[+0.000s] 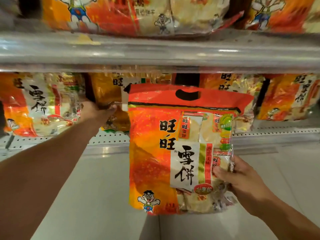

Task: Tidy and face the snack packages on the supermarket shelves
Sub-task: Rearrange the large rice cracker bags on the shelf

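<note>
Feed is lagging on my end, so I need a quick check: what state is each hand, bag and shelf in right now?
Right hand: grips the held bag's lower right edge.
Held bag: off the shelf, upright, front facing the camera.
Left hand: reaches into the lower shelf, touching the orange bag; grip unclear.
Orange bag: on the lower shelf, behind the held bag.
Lower shelf: bare patch at front centre.
Upper shelf: stocked with bags.

Right hand (pixel 242 177) holds a bag (pixel 174 153) upright in front of the lower shelf (pixel 110 139). Behind it, more bags line that shelf left to right. Left hand (pixel 98 111) reaches in to a shelved bag (pixel 107 94), left of the held one. Above, the upper shelf (pixel 155 49) carries another row.
</note>
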A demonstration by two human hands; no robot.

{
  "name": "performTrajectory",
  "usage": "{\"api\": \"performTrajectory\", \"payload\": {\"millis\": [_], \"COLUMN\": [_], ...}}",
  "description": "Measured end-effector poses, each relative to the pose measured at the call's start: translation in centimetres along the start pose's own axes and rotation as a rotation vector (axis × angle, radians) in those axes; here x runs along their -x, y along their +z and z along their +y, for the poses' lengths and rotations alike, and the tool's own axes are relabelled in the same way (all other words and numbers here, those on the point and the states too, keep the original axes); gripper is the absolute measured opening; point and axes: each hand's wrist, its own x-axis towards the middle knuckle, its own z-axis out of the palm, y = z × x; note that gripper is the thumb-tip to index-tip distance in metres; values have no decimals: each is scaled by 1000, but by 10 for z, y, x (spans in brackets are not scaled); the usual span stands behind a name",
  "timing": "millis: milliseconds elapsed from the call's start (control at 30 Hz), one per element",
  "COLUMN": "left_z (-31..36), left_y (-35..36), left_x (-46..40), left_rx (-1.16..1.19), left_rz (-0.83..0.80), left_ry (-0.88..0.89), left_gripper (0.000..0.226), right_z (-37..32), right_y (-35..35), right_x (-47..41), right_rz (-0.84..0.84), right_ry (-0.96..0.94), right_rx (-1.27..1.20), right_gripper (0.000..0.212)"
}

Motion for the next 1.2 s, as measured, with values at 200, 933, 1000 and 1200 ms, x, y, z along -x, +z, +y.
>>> {"api": "performTrajectory", "payload": {"millis": [200,933,1000,1200], "left_z": [-3,-153,-166,-185], "left_y": [-3,-166,-161,-153], "left_x": [21,204,217,245], "left_rx": [147,357,355,449], "left_rz": [-156,102,124,184], "left_ry": [-10,-380,-410,-468], "left_gripper": [27,32,33,36], "right_z": [-2,-89,-89,-78], "right_y": [1,102,115,143], "right_x": [-20,-155,-177,-218], "right_rz": [65,40,110,173], "right_ry": [-18,-14,-67,-141], "right_rx": [16,52,68,-22], "right_gripper": [42,24,27,36]}}
